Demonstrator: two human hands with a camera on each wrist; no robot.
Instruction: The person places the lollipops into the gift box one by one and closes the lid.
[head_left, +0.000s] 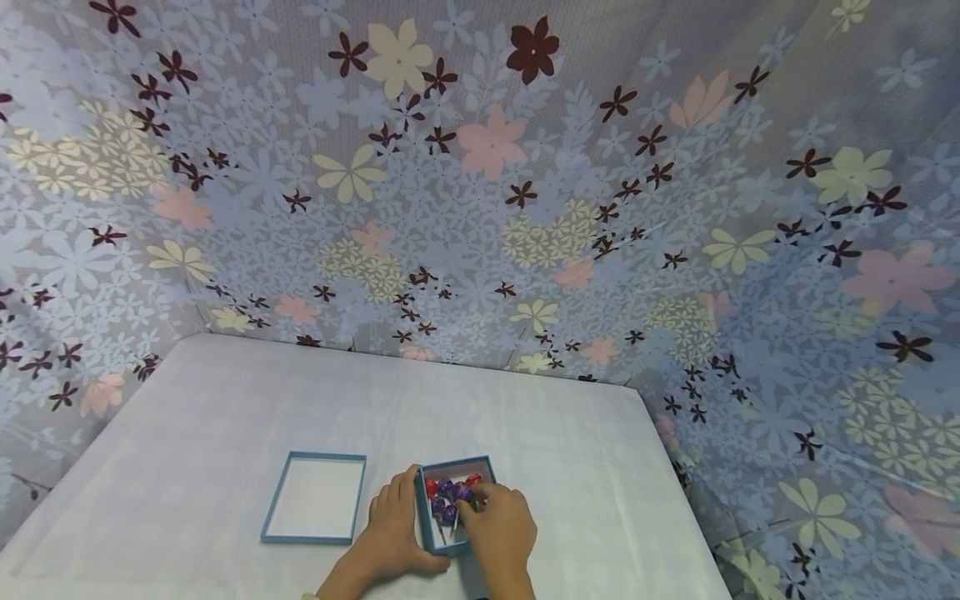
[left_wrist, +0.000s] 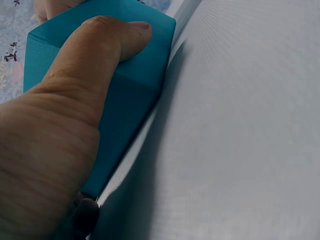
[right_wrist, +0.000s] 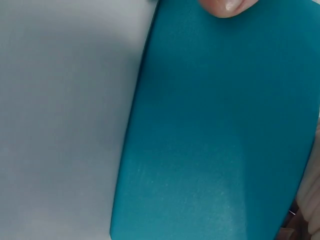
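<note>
A teal-blue box (head_left: 424, 521) with a white inside stands on the table, holding several lollipops (head_left: 439, 507) in purple and red wrappers with white sticks. My left hand (head_left: 393, 523) grips the box at its near left corner. Its fingers lie along the left side, and its thumb (left_wrist: 92, 57) presses the front face in the left wrist view. Reaching in over the right side, my right hand (head_left: 501, 528) has its thumb and fingers curled at a lollipop among the others; the hand partly hides it. The right wrist view is mostly filled by the box's teal side (right_wrist: 200, 125).
A shallow lid (head_left: 315, 498), white inside with a teal rim, lies left of the box. Both rest on a white-covered table (head_left: 585, 467). Flower-patterned cloth (head_left: 450, 208) hangs behind the table and at its sides.
</note>
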